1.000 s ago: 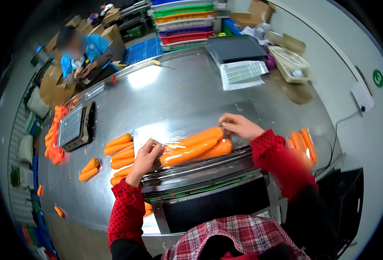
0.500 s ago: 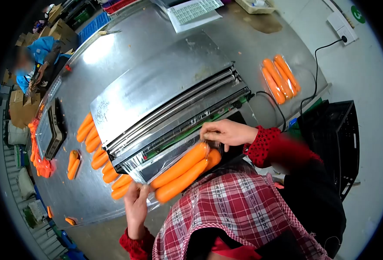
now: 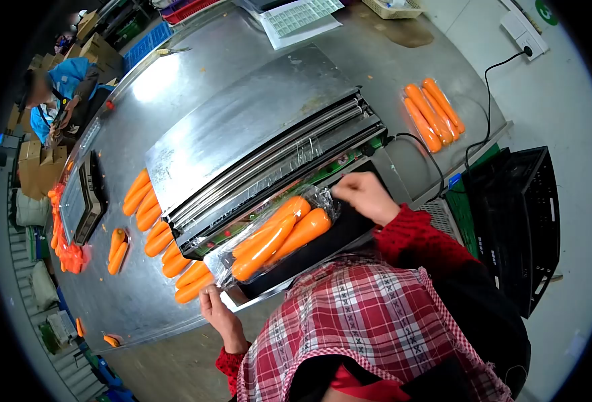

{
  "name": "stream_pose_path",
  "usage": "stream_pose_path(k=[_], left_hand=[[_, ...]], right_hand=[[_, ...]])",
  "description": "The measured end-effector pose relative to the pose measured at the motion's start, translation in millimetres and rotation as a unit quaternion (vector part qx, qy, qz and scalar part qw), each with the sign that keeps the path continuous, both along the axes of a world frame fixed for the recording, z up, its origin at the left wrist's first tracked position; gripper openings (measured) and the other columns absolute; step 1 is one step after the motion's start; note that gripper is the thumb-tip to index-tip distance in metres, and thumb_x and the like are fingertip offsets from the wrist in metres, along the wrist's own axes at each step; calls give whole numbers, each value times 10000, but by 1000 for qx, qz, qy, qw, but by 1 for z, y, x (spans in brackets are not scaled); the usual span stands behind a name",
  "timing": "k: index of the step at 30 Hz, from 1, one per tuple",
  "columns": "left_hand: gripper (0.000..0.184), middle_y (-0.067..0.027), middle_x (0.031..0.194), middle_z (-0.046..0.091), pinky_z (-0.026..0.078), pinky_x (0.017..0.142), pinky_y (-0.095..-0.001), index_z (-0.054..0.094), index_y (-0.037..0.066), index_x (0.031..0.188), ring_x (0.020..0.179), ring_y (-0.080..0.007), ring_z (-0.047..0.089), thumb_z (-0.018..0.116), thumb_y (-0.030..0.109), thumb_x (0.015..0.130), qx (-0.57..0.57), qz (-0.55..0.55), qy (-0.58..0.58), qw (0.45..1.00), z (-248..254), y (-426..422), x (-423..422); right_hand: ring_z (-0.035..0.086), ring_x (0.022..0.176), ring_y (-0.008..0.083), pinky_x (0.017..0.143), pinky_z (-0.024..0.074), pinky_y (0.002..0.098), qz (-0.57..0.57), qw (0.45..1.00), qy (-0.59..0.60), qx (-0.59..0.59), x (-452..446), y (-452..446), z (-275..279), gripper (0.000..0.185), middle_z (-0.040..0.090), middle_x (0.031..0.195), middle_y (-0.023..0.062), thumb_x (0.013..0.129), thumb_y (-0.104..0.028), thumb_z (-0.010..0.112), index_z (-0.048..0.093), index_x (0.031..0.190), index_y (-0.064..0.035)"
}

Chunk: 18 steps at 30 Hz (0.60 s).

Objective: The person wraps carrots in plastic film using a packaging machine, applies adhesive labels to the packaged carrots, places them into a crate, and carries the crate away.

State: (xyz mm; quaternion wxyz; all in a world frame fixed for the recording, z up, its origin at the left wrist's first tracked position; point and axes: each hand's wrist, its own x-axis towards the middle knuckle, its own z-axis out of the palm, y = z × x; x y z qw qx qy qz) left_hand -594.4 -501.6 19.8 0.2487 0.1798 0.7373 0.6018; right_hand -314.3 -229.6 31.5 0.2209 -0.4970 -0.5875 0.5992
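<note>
A bundle of three carrots (image 3: 269,241) in clear plastic film (image 3: 323,201) lies over the black front plate (image 3: 309,251) of the film-wrapping machine (image 3: 262,161). My right hand (image 3: 368,196) is closed, its fingertips pinching the gathered film at the bundle's right end. At the lower left end, my left hand (image 3: 221,315) is closed too, thumb against forefinger, at the edge of the film. Neither hand touches the carrots themselves. Loose carrots (image 3: 192,281) lie in small groups along the machine's left side.
A wrapped pack of carrots (image 3: 433,114) lies at the right of the metal table (image 3: 135,295). A black cable (image 3: 487,100) runs to the wall socket. A black crate (image 3: 517,228) stands at right. Red netting with carrots (image 3: 68,228) is far left; another person (image 3: 65,97) sits beyond.
The carrot bundle has moved away from my body onto the black plate, with film around it. My right hand has shifted right; my left hand has moved slightly toward me.
</note>
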Motion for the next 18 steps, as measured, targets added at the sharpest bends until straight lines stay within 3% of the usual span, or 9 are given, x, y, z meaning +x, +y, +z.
stream_pose_path(k=[2,3,5,7,9,11,13,15,18], left_hand=[[207,-33,830,550,415,818,-263,550,16,840,822,-109,505,489,145,991,24,10,13,1000,-1,1,2],[221,-34,828,550,420,796,-267,526,28,832,804,-107,498,474,161,1000,56,31,-6,998,1,8,11],[235,-34,827,550,425,773,-272,503,40,824,785,-104,491,460,177,1009,90,51,-28,994,1,20,18],[249,-15,727,511,424,677,-262,455,63,818,686,-99,474,442,207,1020,149,57,-38,986,1,27,18],[260,-5,677,477,406,614,-252,434,76,808,623,-93,452,436,220,1024,116,59,-27,991,0,27,16],[266,18,571,395,326,454,-224,404,112,792,474,-72,366,443,235,1025,88,105,-42,990,1,30,17],[242,28,589,405,297,433,-202,417,125,803,472,-54,362,462,225,1019,109,120,-75,984,-3,30,18],[231,35,592,405,293,434,-197,426,129,810,475,-43,358,473,224,1015,102,128,-85,983,-6,33,18],[215,47,599,406,282,432,-188,445,135,822,479,-25,351,490,228,1010,94,135,-90,982,-15,37,11]], right_hand=[[397,489,32,416,293,191,-156,986,40,-33,14,6,10,171,485,628,-38,886,-177,636,644,858,-9],[374,484,21,417,276,180,-164,981,84,-52,29,15,7,203,454,610,-49,894,-212,628,639,876,-11],[383,478,25,419,292,183,-109,993,10,-41,32,13,3,236,483,618,-40,909,-238,622,649,868,-7],[477,550,66,470,382,218,30,998,-60,-20,6,-1,10,277,577,666,3,905,-259,617,679,867,9],[499,579,81,488,403,236,46,995,9,89,-15,-7,-24,278,587,673,13,881,-264,639,683,864,10],[496,563,82,480,399,240,-90,995,28,-10,-12,-3,-11,263,582,665,15,868,-254,654,684,846,7],[457,502,73,432,352,240,-170,984,2,54,8,8,-23,257,562,647,2,872,-250,656,663,821,1],[517,571,107,556,442,281,-214,975,-2,61,36,31,-16,278,608,665,43,905,-215,634,658,807,44],[462,507,65,457,368,237,-114,991,-26,-66,24,16,23,272,568,655,18,923,-234,619,626,827,20]])
